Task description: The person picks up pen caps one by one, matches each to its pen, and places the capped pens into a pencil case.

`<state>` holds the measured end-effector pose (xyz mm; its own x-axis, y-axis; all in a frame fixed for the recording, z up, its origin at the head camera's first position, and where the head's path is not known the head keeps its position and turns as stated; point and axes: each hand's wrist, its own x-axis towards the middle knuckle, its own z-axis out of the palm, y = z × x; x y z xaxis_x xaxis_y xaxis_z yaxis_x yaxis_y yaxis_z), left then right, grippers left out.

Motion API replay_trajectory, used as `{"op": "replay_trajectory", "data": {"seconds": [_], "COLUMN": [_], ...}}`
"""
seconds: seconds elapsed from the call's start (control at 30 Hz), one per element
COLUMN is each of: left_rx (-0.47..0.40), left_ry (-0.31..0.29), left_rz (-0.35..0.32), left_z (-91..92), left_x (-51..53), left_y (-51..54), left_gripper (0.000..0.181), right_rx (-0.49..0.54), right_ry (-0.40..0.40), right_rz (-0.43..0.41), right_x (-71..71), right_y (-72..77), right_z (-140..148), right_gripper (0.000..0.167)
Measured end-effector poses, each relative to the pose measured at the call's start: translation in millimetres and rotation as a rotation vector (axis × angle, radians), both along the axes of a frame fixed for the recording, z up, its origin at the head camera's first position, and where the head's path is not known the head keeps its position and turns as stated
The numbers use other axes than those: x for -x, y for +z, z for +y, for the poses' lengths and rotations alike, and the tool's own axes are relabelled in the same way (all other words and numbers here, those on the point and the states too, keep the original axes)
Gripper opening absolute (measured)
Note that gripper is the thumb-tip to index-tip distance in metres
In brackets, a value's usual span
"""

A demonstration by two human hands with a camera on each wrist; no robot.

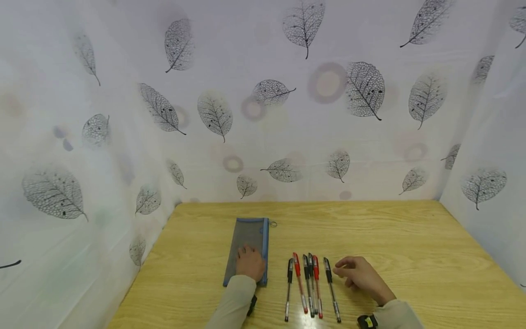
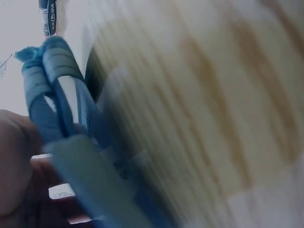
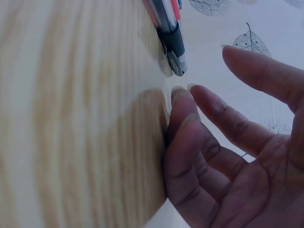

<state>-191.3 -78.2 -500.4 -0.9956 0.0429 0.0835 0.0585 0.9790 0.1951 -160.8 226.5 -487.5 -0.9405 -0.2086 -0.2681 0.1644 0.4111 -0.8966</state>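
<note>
A blue-edged mesh zip pouch [image 1: 246,228] lies flat on the table, its zipper along the right side. My left hand [image 1: 249,263] rests on its lower part, fingers pointing away from me. In the left wrist view the blue edge of the pouch [image 2: 99,185] partly covers that hand's fingers. Several gel pens lie side by side to the right of the pouch, among them a red pen [image 1: 300,281] and a black pen [image 1: 333,292] at the right end. My right hand [image 1: 361,278] is just right of that black pen, fingers loosely bent, holding nothing.
The pens form a loose row with caps pointing away from me; those in the middle [image 1: 311,283] lie close together. Wood-grain tabletop [image 1: 390,233] surrounds everything. Leaf-patterned sheeting [image 1: 279,137] encloses the back and both sides.
</note>
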Motion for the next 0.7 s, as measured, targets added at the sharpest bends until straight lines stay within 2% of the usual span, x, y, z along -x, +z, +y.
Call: {"op": "replay_trajectory", "data": {"seconds": [0.27, 0.33, 0.53, 0.7], "left_rx": [-0.016, -0.019, -0.056, -0.114], "left_ry": [0.03, 0.019, 0.006, 0.019], "left_rz": [-0.007, 0.024, 0.14, 0.139], "left_z": [0.0, -1.2, -3.0, -5.6], "left_x": [2.6, 0.6, -3.1, -4.0], "left_y": [0.7, 1.9, 2.7, 5.9], "left_gripper": [0.018, 0.014, 0.027, 0.035], "right_rx": [0.002, -0.003, -0.011, -0.007], "right_ry": [0.0, -0.002, -0.003, 0.006], "right_rz": [0.001, 0.003, 0.004, 0.004], "right_x": [0.0, -0.4, -1.5, -1.6], "right_y": [-0.2, 0.4, 2.6, 3.1], "right_z": [0.0, -0.6, -1.0, -0.8], "right_gripper": [0.037, 0.037, 0.037, 0.038]}}
